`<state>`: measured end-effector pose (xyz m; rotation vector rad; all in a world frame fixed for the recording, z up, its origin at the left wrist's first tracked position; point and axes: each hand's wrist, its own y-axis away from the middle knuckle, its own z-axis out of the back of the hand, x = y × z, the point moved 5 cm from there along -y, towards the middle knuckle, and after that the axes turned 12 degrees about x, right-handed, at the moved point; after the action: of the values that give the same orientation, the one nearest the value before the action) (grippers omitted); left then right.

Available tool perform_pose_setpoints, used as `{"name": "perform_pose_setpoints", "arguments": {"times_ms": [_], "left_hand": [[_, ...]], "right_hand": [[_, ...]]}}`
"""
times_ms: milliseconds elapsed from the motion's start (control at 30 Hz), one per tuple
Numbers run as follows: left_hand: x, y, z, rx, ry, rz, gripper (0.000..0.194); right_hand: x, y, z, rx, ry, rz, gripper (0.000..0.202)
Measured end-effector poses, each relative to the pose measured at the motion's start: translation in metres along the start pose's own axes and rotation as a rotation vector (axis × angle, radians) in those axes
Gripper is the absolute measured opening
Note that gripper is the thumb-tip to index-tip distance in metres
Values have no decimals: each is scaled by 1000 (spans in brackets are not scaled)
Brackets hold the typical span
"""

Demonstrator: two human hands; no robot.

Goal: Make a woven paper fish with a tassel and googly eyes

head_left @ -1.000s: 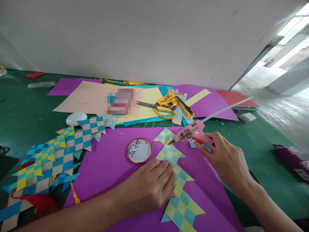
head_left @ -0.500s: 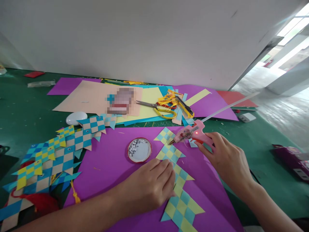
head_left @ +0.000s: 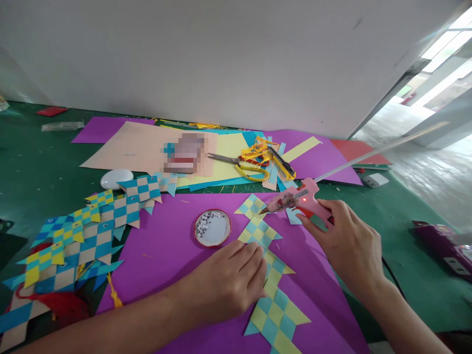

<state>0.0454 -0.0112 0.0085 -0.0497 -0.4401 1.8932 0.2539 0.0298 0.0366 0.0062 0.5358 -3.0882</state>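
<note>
My right hand [head_left: 346, 238] grips a pink hot glue gun [head_left: 304, 199] by its handle; a red light glows on it and a long glue stick [head_left: 383, 150] sticks out behind. Its nozzle points left, at or just above the topmost fish of a chain of yellow and light-blue woven paper fish [head_left: 278, 314]. Against the chain's left side lies my left hand [head_left: 236, 278], curled closed; whatever its fingers hold is hidden. A lid [head_left: 220, 228] with small googly eyes [head_left: 206, 223] sits just beyond it.
Purple paper [head_left: 162, 295] lies underneath. Finished woven fish [head_left: 99, 241] with tassels are piled left, near a white mouse [head_left: 117, 180]. Scissors [head_left: 254, 172], a utility knife [head_left: 283, 163] and paper strips lie at the back before a white wall. A purple power strip [head_left: 442, 248] is at right.
The glue gun has shifted slightly right and up, its nozzle lifting from the second fish toward the top one, and its glue stick has swung right. My left hand is nearly still.
</note>
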Motion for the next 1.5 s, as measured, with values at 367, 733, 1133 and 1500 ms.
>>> {"name": "perform_pose_setpoints", "arguments": {"times_ms": [367,733,1133,1500], "left_hand": [[-14,3,15,30,124,-239,18],[-9,2,10,20,48,-132,25],[-10,0,11,27,36,-137,26],[-8,1,17,3,98,-156,18]], "right_hand": [[-19,5,17,18,-140,-119,51],[-6,23,8,89,-50,72,45],[-7,35,10,107,6,157,35],[-9,37,7,98,-15,155,32]]}}
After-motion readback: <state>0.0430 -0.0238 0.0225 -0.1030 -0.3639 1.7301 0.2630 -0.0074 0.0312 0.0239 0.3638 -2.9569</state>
